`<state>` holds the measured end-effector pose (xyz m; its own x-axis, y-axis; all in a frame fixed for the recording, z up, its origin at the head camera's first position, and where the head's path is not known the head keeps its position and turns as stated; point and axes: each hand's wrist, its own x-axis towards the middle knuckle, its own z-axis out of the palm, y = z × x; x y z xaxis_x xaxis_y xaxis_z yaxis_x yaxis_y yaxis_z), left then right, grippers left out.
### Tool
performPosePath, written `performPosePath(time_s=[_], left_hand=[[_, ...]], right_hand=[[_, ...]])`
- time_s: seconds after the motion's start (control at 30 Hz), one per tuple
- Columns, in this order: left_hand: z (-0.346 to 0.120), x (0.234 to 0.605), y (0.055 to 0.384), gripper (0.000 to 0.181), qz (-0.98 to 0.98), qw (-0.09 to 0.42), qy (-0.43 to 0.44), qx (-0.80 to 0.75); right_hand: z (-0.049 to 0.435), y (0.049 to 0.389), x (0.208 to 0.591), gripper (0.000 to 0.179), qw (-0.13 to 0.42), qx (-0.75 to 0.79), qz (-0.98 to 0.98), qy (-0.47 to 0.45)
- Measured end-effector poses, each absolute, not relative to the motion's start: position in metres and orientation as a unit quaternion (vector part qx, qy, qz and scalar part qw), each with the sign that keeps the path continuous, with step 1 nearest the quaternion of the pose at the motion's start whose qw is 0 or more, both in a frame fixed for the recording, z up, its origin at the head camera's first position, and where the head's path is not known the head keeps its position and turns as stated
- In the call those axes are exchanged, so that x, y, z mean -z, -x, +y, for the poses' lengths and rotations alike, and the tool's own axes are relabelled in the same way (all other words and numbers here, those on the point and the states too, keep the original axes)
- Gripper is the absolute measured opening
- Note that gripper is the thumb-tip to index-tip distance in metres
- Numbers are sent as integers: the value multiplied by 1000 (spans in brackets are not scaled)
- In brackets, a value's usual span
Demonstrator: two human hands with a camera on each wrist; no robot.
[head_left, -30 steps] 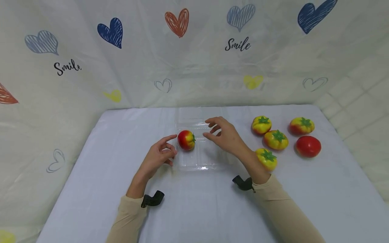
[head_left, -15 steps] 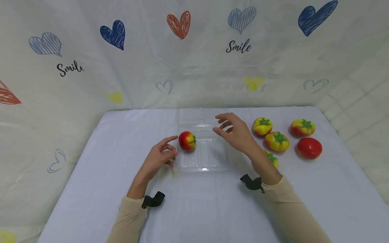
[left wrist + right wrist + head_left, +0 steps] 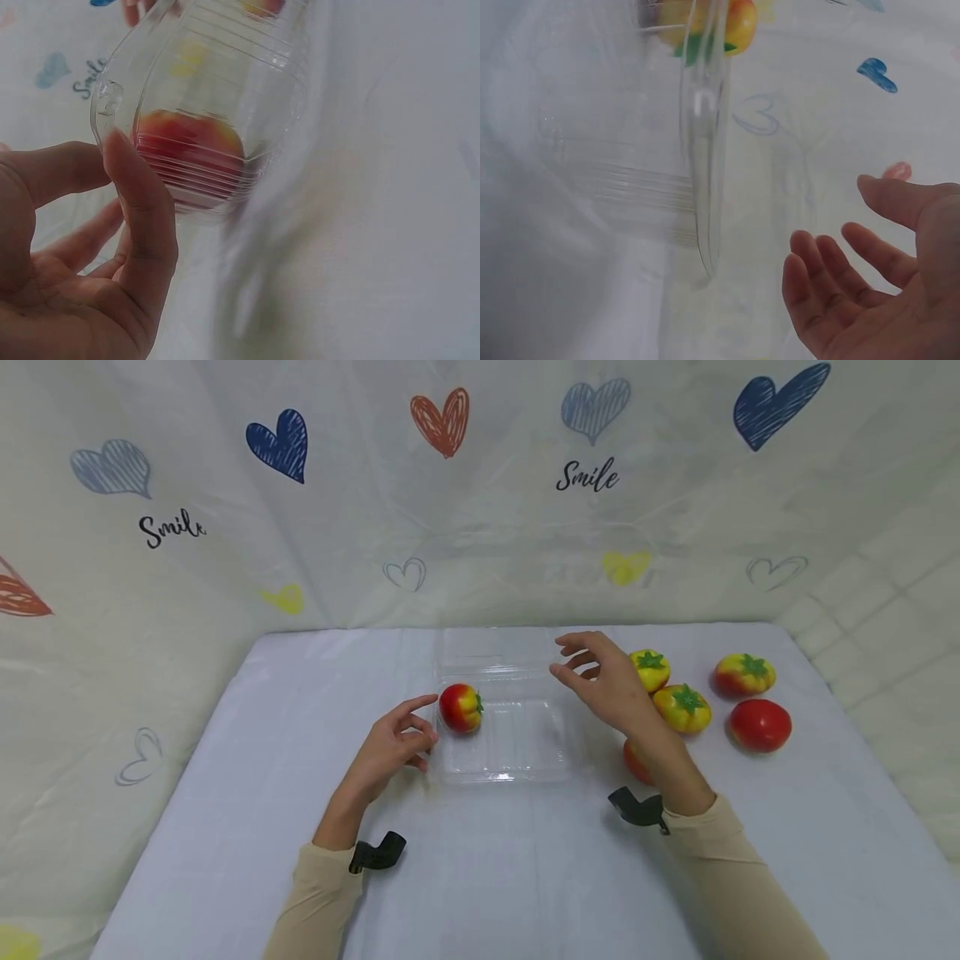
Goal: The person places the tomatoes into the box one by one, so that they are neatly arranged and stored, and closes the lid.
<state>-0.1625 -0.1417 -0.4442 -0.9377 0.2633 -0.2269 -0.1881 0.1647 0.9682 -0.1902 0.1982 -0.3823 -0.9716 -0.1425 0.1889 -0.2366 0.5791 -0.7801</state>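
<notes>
A clear plastic clamshell container (image 3: 525, 739) lies unfolded in the middle of the white table. One red-and-yellow toy fruit (image 3: 459, 708) with a green leafy cap sits in its left end. My left hand (image 3: 384, 745) is at the container's left side; in the left wrist view its thumb and index finger pinch the clear rim (image 3: 101, 112) beside the fruit. Above the container's right edge hovers my right hand (image 3: 609, 683), fingers loosely bent and holding nothing. The right wrist view shows it apart from the container's edge (image 3: 707, 165).
Right of the container are several more toy fruits: two yellow ones (image 3: 651, 670) (image 3: 684, 710), a yellow-red one (image 3: 744, 675), a red one (image 3: 761, 725) and one (image 3: 637, 762) partly hidden by my right forearm. A printed heart-pattern curtain (image 3: 495, 510) hangs behind the table.
My right hand has moved right and slightly away from me, from over the container toward the fruits. My left hand and the fruit in the container have stayed put.
</notes>
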Motion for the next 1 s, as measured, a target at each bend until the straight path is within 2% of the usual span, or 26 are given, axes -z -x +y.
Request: performPosePath(time_s=[1.0], left_hand=[[-144, 442, 163, 58, 744, 175, -31, -644]], right_hand=[[239, 196, 392, 43, 91, -439, -892, -60]])
